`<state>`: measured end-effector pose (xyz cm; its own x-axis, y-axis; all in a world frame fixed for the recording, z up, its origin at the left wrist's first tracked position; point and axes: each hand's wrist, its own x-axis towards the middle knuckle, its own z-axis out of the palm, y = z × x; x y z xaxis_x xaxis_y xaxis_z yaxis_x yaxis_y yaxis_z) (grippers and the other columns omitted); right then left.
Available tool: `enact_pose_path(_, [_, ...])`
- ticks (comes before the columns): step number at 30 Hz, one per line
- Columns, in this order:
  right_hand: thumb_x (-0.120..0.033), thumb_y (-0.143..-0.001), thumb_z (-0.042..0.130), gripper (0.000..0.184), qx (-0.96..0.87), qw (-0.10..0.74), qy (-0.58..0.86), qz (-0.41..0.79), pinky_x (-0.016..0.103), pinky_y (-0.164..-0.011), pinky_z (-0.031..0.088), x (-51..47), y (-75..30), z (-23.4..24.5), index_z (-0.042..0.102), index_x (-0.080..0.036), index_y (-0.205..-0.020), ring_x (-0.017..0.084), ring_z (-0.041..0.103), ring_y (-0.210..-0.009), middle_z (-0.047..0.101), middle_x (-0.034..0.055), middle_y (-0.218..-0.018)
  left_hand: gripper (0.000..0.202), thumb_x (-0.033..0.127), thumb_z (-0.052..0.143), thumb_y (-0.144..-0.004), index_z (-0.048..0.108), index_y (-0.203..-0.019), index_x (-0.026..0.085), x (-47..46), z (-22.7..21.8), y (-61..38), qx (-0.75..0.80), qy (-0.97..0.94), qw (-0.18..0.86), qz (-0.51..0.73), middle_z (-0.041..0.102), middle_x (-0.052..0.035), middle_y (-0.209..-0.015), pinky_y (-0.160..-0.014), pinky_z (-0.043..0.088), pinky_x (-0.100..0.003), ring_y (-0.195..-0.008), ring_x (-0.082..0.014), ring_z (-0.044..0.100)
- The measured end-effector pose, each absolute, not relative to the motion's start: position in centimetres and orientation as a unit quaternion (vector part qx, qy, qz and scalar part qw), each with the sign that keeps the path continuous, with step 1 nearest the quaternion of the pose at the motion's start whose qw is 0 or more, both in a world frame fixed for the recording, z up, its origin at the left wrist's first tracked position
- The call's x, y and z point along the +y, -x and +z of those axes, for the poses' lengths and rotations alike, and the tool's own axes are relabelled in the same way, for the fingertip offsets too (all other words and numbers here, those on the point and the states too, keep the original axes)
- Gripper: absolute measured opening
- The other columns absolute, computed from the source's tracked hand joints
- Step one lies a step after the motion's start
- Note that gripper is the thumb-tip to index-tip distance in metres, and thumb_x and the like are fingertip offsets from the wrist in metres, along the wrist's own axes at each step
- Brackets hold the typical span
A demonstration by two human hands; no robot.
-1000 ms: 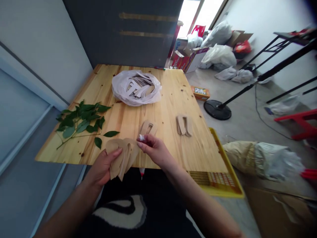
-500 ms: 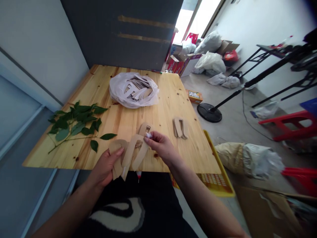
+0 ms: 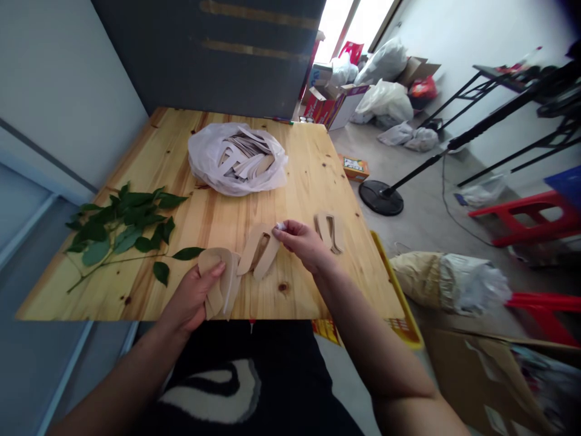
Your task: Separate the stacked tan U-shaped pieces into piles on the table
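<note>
My left hand point(image 3: 188, 297) is closed around several beige U-shaped cardboard pieces point(image 3: 215, 263), thumb on top, at the table's front edge. A pale strip runs along the outermost piece. My right hand point(image 3: 302, 239) pinches a small white scrap point(image 3: 280, 226), too small to name surely. Just below those fingertips a pile of U-shaped cardboard pieces point(image 3: 265, 260) lies on the table. Further right rests another small stack of U-shaped pieces point(image 3: 330, 233). Below the front edge a red tip with a thin point point(image 3: 252, 325) shows, mostly hidden.
On the wooden table point(image 3: 304, 157) stands a white plastic bag point(image 3: 204, 160) full of cardboard pieces. A leafy branch point(image 3: 122, 227) lies at left. A yellow basket point(image 3: 408, 330) is beside the table at right. A black stand base point(image 3: 381, 198) and bags are on the floor.
The U-shaped piece that stretched between both hands now lies against the others in my left hand. My right hand has come away from it, still pinching the white scrap. The view has shifted slightly.
</note>
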<state>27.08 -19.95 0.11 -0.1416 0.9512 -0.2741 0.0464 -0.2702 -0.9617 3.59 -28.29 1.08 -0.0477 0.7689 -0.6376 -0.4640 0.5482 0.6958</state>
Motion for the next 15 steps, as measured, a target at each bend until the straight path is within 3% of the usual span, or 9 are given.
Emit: enact_pose_path(15, [-0.045, -0.069, 0.078, 0.031, -0.478, 0.359, 0.565, 0.568, 0.028, -0.058, 0.035, -17.6, -27.4, -1.7, 0.062, -0.02, -0.079, 0.012, 0.046, -0.062, 0.055, -0.0021, -0.069, 0.034, 0.024, 0.089, -0.07, 0.075, -0.098, 0.013, -28.5, -0.2, -2.5, 0.567, -0.141, 0.667, 0.461, 0.081, -0.0102, -0.087, -0.073, 0.065, -0.033, -0.085, -0.027, 0.078])
